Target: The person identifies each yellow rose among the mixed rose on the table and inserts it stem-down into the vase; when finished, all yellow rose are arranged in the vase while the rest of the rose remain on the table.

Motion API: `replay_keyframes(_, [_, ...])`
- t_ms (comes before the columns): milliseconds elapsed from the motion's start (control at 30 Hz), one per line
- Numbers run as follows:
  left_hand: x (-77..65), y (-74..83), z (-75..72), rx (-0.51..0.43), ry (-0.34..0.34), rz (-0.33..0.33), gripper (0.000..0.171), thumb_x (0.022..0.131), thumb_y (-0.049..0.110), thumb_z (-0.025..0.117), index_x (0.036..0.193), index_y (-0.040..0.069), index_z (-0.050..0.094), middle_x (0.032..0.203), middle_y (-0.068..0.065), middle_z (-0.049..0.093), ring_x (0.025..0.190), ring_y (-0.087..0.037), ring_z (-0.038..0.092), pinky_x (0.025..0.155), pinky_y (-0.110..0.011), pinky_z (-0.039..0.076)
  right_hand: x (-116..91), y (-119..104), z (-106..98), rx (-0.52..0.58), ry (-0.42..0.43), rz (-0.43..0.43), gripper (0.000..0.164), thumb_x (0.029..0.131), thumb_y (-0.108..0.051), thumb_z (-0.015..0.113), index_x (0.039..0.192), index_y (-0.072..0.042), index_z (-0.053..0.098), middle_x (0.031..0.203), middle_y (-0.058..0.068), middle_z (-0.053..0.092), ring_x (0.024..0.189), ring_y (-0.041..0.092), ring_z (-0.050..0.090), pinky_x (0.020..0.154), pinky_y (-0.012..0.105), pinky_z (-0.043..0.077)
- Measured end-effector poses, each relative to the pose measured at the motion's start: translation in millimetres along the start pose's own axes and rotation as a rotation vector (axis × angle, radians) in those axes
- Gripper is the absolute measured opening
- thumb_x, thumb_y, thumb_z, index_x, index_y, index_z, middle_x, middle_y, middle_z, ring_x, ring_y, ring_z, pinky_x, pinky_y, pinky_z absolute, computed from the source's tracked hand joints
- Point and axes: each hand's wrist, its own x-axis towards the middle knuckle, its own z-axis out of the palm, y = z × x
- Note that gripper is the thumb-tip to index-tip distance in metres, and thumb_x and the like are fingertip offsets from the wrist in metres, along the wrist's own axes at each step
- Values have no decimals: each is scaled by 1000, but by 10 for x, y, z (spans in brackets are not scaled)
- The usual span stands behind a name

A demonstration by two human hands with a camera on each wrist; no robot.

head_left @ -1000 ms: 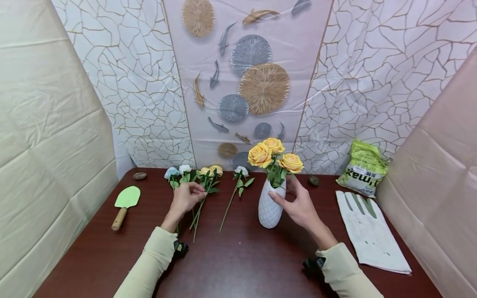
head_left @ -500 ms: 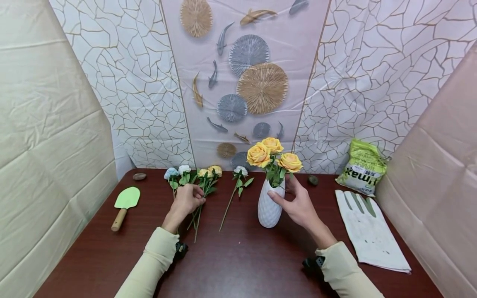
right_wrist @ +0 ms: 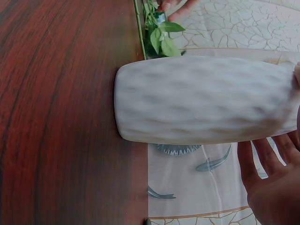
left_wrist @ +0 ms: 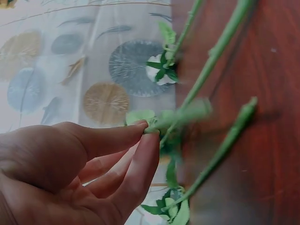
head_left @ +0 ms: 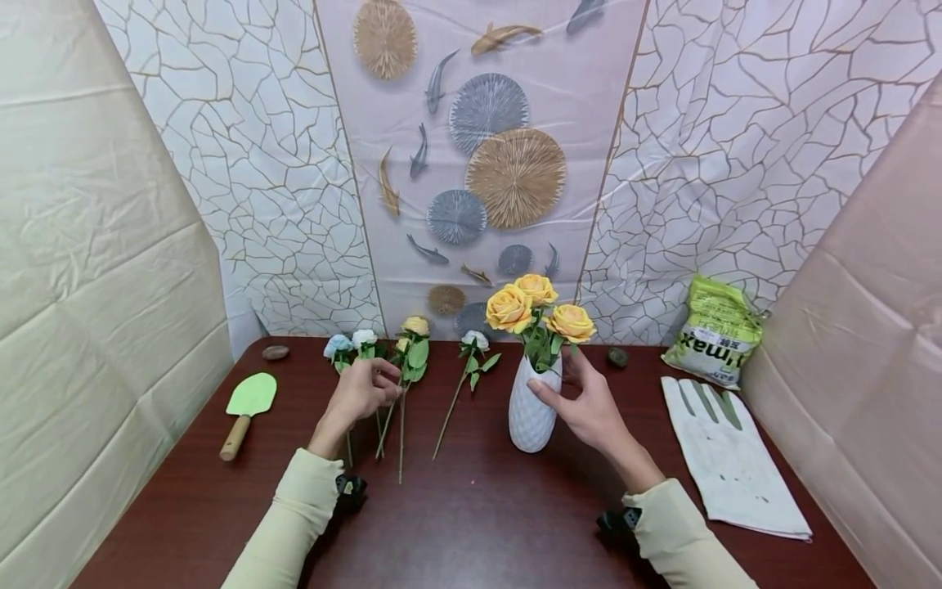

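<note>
My left hand (head_left: 361, 391) pinches the green stem of a yellow rose (head_left: 415, 325) between thumb and fingertips; in the left wrist view the stem (left_wrist: 183, 117) shows blurred at the fingertips. A second yellow rose (head_left: 401, 345) is partly hidden behind its leaves. Just left of them lie a white rose (head_left: 364, 337) and a blue rose (head_left: 338, 346), their stems partly covered by my hand. My right hand (head_left: 594, 401) holds the upper part of a white textured vase (head_left: 531, 413), thumb in front and fingers behind. Three yellow roses (head_left: 509, 309) stand in the vase, which is upright on the table.
Between my hands lies a single white rose (head_left: 475, 339) with its stem. A green trowel (head_left: 252, 394) and a brown stone (head_left: 275, 352) are at left. At right are a dark stone (head_left: 616, 357), a green bag (head_left: 714, 331) and white gloves (head_left: 736, 458) on the brown table (head_left: 471, 532).
The yellow rose in my left hand has shifted apart from the other yellow one, its bloom rising and its stem turning more upright. My right hand and the vase stay in place.
</note>
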Motion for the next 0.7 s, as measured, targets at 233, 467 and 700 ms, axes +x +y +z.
replay_keyframes(233, [-38, 89, -123, -150, 9, 13, 35, 91, 7, 74, 125, 7, 66, 96, -13, 78, 80, -21, 76, 79, -44, 62, -2, -4, 4, 1, 0, 1, 57, 89, -26, 79, 138, -14, 52, 124, 5, 69, 108, 7, 65, 94, 32, 55])
replay_keyframes(467, [-62, 209, -187, -267, 48, 71, 37, 92, 9, 74, 128, 9, 65, 107, -16, 76, 92, -25, 76, 80, -39, 63, -5, 4, 8, 6, 2, -4, 61, 89, -25, 78, 142, -13, 50, 126, 7, 69, 112, 18, 65, 92, 23, 53])
replay_keyframes(700, [-109, 454, -76, -437, 136, 231, 33, 93, 11, 73, 124, 6, 66, 112, -21, 73, 97, -26, 75, 82, -35, 62, -10, 12, 1, 12, -1, 1, 60, 90, -26, 78, 142, -13, 51, 126, 7, 68, 112, 18, 65, 93, 27, 54])
